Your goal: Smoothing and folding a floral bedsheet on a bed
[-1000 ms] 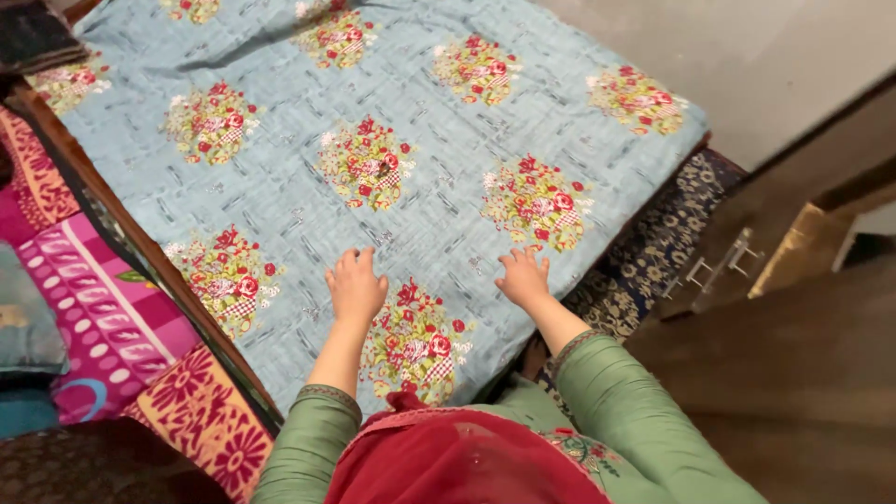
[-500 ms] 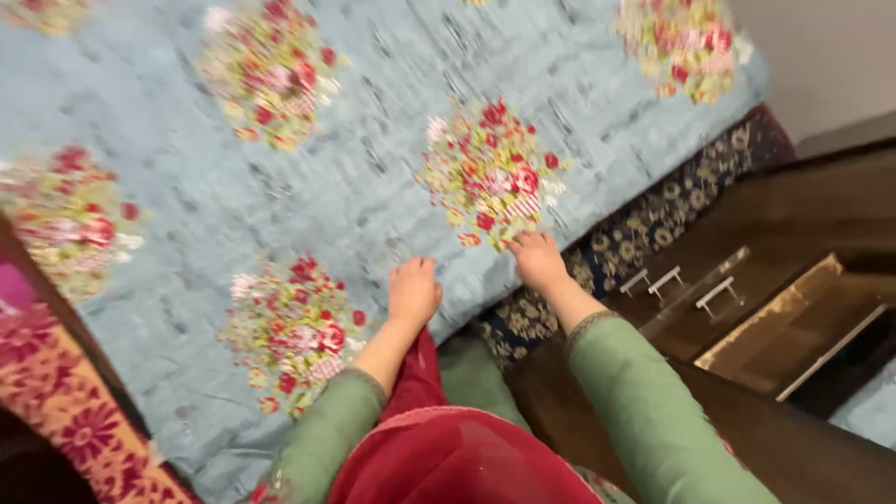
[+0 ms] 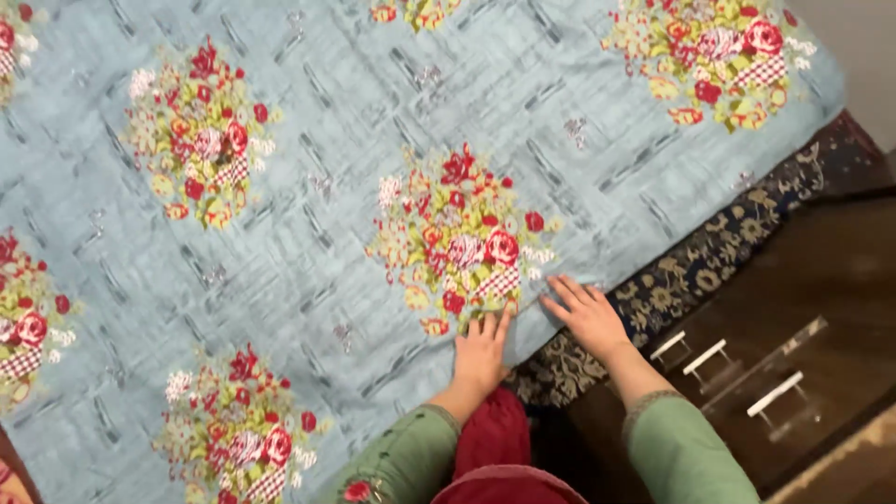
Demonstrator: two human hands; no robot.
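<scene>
In the head view, a pale blue bedsheet [image 3: 308, 243] printed with red flower bunches is spread over the bed and fills most of the frame. Its near right edge hangs over a dark blue patterned mattress side [image 3: 691, 266], which is seen only as a strip. To the right, a dark wooden cabinet [image 3: 821, 308] with white bar handles [image 3: 705, 355] is partly cut off by the frame; nothing inside it can be seen. The left hand [image 3: 483, 353] is laid flat on the sheet at its near edge, fingers stretched and close together, holding nothing. The right hand [image 3: 588, 313] is placed just beside it, fingers spread wide, pressed on the sheet's edge where it meets the mattress side. Green sleeves [image 3: 677, 453] and a red scarf [image 3: 490, 448] are cut off at the bottom.
</scene>
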